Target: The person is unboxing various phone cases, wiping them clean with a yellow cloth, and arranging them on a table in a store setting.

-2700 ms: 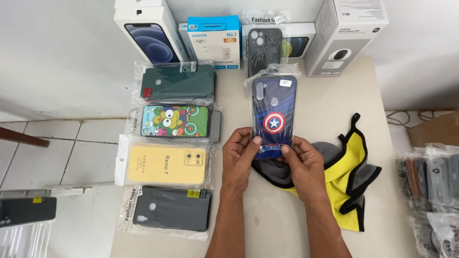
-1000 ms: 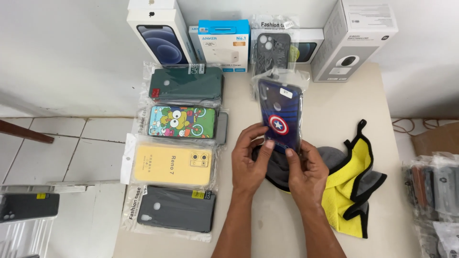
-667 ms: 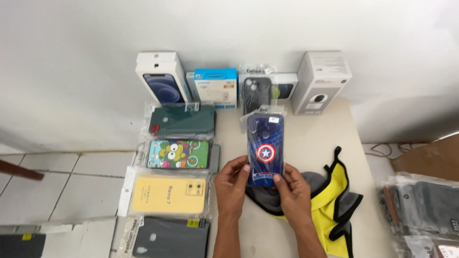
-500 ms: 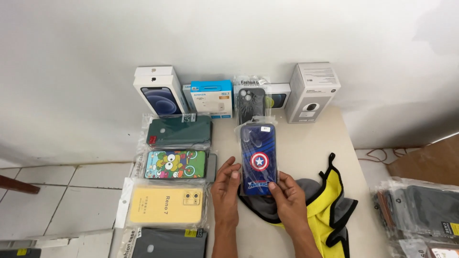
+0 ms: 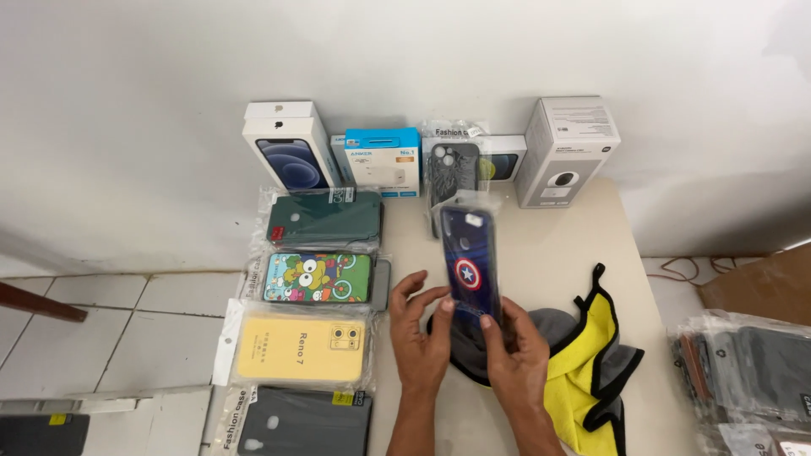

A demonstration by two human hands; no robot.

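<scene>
Dark blue phone case with a round star-shield print [image 5: 470, 263], in its clear plastic sleeve, is held up over the beige table [image 5: 557, 245], bottom end pinched between both hands. Left hand [image 5: 420, 333] grips the left edge, right hand [image 5: 517, 355] the right, above a yellow-and-grey cloth [image 5: 583, 363]. Looks like mid-inspection to me; setting it down beside the green case [image 5: 325, 219] row needs a steady lowering.

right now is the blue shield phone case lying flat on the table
No, both hands, left hand and right hand, hold the blue shield phone case up above the table.
</scene>
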